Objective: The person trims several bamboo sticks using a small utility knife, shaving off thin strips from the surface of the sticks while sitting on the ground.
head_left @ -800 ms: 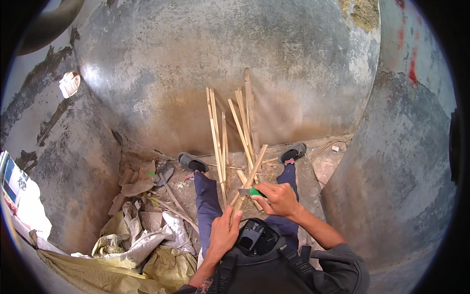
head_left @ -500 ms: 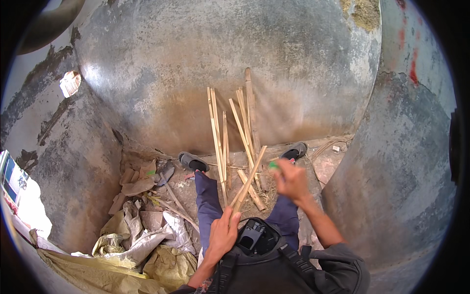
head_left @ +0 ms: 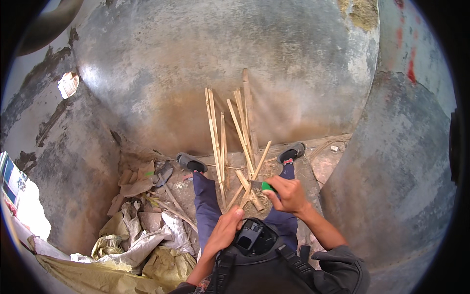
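Observation:
My left hand is closed round the lower end of light wooden strips, low in front of my body. They slant up and away to the right, and a second piece spreads off to the left beside the longer one. My right hand grips a knife by its green handle. The short dark blade points left and lies against or just over the longer strip; contact is hard to make out. Below the strips, a short thick wooden piece lies on the ground between my legs.
Several long thin sticks lean on the curved grey wall, along with a thicker pole. Crumpled sacks and broken debris lie on the left. Another wall curves up on the right. My shoes rest near the wall's foot.
My right hand has come down and left, bringing the knife from beside the strips onto or over them. The held strips now spread further apart, and the left hand has shifted slightly.

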Motion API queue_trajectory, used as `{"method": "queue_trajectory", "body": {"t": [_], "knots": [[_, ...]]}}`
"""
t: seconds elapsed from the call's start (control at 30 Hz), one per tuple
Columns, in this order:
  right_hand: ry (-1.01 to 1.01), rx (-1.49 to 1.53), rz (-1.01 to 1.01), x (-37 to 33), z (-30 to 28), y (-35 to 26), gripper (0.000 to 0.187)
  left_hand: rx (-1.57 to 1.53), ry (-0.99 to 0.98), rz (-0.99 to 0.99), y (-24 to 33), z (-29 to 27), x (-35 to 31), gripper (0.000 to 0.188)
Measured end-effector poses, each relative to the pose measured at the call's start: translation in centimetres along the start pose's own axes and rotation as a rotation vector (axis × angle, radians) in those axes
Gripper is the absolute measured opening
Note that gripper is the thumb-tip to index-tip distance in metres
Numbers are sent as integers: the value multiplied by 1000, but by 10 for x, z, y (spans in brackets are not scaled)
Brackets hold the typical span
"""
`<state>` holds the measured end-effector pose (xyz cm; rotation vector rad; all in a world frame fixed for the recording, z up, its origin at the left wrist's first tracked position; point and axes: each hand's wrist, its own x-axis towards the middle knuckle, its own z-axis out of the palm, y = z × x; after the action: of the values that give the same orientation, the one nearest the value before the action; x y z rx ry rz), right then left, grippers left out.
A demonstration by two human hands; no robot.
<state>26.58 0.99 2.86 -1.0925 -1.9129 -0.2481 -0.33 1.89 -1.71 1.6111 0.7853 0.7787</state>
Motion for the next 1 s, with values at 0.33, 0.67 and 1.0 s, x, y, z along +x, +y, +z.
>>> {"method": "queue_trajectory", "body": {"t": [0.33, 0.67, 1.0], "knots": [[-75, -3, -26, 5, 13, -10, 24, 156, 43, -29, 17, 5, -2, 51], [212, -77, 185, 26, -19, 37, 23, 162, 2, 5, 14, 5, -11, 50], [-26, -6, -24, 1, 8, 0, 23, 49, -65, -103, 18, 2, -5, 51]]}}
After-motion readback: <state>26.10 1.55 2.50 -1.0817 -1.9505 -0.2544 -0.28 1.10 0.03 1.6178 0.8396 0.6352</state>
